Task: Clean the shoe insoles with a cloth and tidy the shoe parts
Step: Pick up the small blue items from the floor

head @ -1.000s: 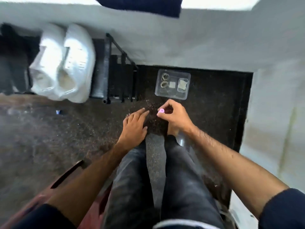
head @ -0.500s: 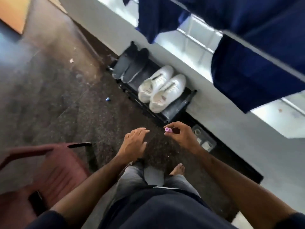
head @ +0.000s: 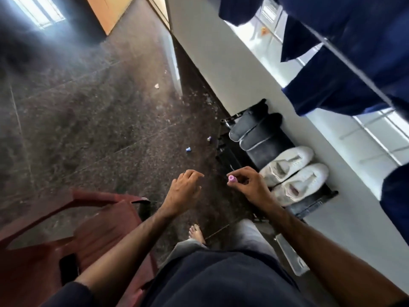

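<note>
Pinching a small pink piece (head: 232, 179) between thumb and fingertips, our right hand (head: 251, 189) hovers above the dark floor (head: 93, 111). Our left hand (head: 184, 190) floats just beside it, fingers loosely curled, carrying nothing; the two hands sit near each other without touching.

Right of the right hand, the white shoes (head: 294, 173) rest side by side on a low black rack (head: 314, 203) against the wall, with a dark pair (head: 254, 131) beyond them on the same rack. Ahead of the left hand, well apart from it, two more small pieces (head: 188, 149) lie loose on the floor, one bluish and one paler nearer the rack. A clear container (head: 292, 254) lies on the floor under our right forearm, only partly visible. No cloth or insole shows here, so we judge the cleaning part is not what we are on; this looks like the tidying of loose parts.

To do it well, we should keep a firm pinch on the pink piece, since something so small would likely bounce away on the hard floor. The free left hand can gather the two stray pieces, and it makes sense to bring all three together to one place, perhaps that container, rather than making separate trips. A red chair (head: 73, 235) stands left of our left arm, so we should mind it when reaching.

No brand, label or writing can be read anywhere.
</note>
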Available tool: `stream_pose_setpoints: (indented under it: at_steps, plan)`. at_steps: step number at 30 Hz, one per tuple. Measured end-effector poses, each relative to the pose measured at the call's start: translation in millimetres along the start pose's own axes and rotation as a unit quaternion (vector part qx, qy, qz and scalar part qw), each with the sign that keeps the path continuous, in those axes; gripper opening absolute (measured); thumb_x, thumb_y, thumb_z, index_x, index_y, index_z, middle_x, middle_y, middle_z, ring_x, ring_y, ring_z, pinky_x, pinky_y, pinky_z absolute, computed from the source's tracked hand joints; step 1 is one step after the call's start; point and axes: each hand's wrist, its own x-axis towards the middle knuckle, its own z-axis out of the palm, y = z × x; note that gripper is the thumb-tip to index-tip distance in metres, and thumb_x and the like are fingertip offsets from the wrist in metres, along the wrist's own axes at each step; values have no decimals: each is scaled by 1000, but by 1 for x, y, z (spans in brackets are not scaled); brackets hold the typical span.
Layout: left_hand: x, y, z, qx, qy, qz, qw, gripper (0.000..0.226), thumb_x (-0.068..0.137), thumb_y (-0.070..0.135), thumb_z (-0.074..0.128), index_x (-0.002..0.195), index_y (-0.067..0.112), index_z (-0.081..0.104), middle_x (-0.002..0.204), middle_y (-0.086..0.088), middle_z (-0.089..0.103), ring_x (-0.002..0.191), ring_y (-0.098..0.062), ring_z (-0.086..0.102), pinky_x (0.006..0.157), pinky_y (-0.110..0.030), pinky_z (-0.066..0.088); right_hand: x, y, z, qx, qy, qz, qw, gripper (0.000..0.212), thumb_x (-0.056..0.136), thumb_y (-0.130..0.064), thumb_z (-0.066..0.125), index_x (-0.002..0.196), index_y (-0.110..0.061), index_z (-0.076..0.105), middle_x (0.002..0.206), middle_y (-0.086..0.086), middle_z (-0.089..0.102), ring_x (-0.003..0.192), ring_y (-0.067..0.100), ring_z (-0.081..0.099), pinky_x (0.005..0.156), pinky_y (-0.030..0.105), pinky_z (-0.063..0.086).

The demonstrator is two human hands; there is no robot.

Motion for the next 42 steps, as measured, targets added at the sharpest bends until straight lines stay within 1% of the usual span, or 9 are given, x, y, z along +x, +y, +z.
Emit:
stream_pose_setpoints:
  at_steps: [4,8,10,14,19,22,30,36,42]
  plan:
    - [41,-33,-20,-10,2,-9,1000,40,91,23,60,130,29,56,133,4,53,119,-23,56,90,-43,47,53,-16,23,8,0,18,1000,14,85,-24,81,98,-23,77,94,-5,69,82,4,66,74,11,47]
    - [88,-60,-33,-15,-2,-33,999,35,92,26,59,127,28,59,130,4,55,119,-24,56,92,-45,46,118,-8,41,56,-29,77,995,4,93,-21,69,97,-22,70,93,-6,74,89,11,70,83,25,56]
    - [112,-72,-40,-15,-13,-44,999,34,92,25,59,126,27,60,130,3,56,119,-24,56,93,-45,46,150,-3,50,91,-49,116,988,10,95,-15,59,94,-21,66,87,-4,71,83,19,70,76,34,57]
    - [161,-98,-58,-11,-46,-70,996,34,92,25,57,126,27,59,129,3,56,121,-23,56,95,-46,47,209,0,63,108,-67,161,979,23,96,-6,44,89,-18,61,67,-2,60,56,8,55,57,29,44]
    - [242,-141,-66,-13,-77,-92,993,33,93,25,56,126,27,58,127,1,56,119,-23,56,97,-50,48,293,17,80,73,-93,192,974,13,94,-28,59,83,-25,65,57,-20,60,52,-2,54,60,25,39]
    - [291,-172,-51,-30,-82,-113,990,31,93,25,57,125,26,59,123,0,57,119,-23,56,99,-52,47,343,34,96,87,-78,210,971,18,91,-38,55,86,-27,68,57,-16,60,54,2,52,60,28,41]
    - [399,-277,59,-65,-121,-142,980,39,82,35,47,116,22,61,110,-4,59,108,-31,60,98,-53,47,457,136,176,101,-50,299,947,32,85,-1,40,93,-20,63,60,-5,54,50,8,47,52,28,42]
    - [480,-408,214,-67,-175,-167,968,48,71,54,33,115,42,45,113,3,55,109,-33,61,98,-53,50,533,264,260,71,2,372,926,25,92,-9,44,90,-23,64,64,-2,56,49,10,49,51,30,45]
    - [546,-452,283,-69,-221,-177,957,30,84,19,59,113,13,53,113,-13,52,107,-39,59,94,-54,49,584,385,320,43,51,399,914,18,92,-17,54,77,-24,61,60,-3,53,47,13,46,51,32,41]
